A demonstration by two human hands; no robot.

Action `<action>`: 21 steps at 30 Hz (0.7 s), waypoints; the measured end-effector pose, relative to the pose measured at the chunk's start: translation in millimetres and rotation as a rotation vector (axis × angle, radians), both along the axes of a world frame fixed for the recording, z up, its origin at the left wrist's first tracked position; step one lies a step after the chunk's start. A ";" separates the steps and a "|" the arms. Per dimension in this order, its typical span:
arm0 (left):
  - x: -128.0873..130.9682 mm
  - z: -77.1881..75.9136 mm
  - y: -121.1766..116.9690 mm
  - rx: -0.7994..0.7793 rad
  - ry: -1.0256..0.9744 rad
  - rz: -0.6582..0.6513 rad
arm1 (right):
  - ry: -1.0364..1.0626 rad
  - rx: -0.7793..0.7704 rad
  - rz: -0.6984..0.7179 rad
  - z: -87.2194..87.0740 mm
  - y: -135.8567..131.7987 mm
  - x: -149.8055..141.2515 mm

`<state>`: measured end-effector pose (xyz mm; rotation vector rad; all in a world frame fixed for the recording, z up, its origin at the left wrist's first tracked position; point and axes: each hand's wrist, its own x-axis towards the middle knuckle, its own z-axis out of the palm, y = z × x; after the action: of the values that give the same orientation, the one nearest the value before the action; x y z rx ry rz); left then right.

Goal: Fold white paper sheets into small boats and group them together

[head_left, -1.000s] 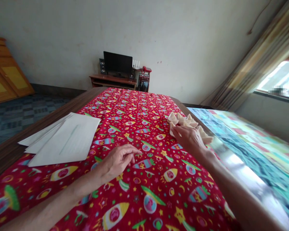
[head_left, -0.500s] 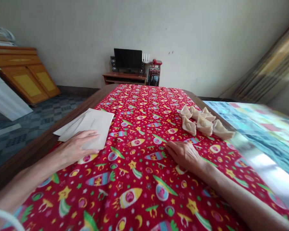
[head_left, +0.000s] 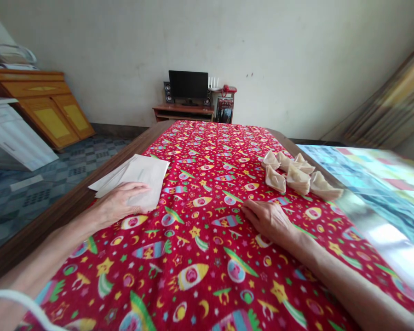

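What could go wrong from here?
Two risks. The loose paper sheets lie fanned, jutting onto the table's bare wooden border; the left hand on them might drag several along or skew the stack.

The folded paper pieces sit close together beyond the right hand, the rightmost near the table's side; a careless forward sweep might scatter them or knock one off.
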<state>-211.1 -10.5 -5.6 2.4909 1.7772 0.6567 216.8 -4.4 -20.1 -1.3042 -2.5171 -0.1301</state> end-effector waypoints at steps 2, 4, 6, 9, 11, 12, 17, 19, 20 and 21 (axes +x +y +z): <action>-0.6 -0.4 0.5 -0.045 -0.033 -0.045 | 0.001 -0.003 0.004 -0.7 0.2 0.7; -1.8 -0.9 1.3 -0.082 -0.055 -0.070 | 0.006 -0.006 0.002 -1.1 0.5 0.9; -3.7 -2.0 2.3 -0.087 -0.058 -0.069 | 0.008 -0.009 -0.003 -1.1 0.7 0.4; -7.2 -5.0 4.0 -0.062 -0.042 -0.083 | 0.004 -0.006 -0.010 -0.2 0.5 -0.7; -9.3 -7.3 4.6 -0.043 -0.027 -0.098 | 0.001 -0.004 -0.012 0.7 0.0 -1.1; -10.0 -8.4 4.6 -0.034 -0.019 -0.104 | 0.001 -0.004 -0.009 1.1 -0.2 -1.1; -7.9 -14.7 2.5 -0.005 0.030 -0.136 | 0.010 0.000 -0.001 1.7 -0.4 -1.5; -4.4 -17.2 1.9 0.003 0.037 -0.140 | 0.010 0.009 -0.007 1.1 -0.2 -1.7; -2.5 -17.9 1.8 0.007 0.033 -0.136 | 0.009 0.012 -0.008 0.7 -0.1 -1.6; -0.7 -18.0 1.7 0.007 0.023 -0.132 | 0.008 0.012 -0.007 0.3 -0.1 -1.5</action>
<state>-211.7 -8.8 -23.6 2.6032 1.6028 0.6298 215.3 -4.5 -19.8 -1.3066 -2.5014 -0.1411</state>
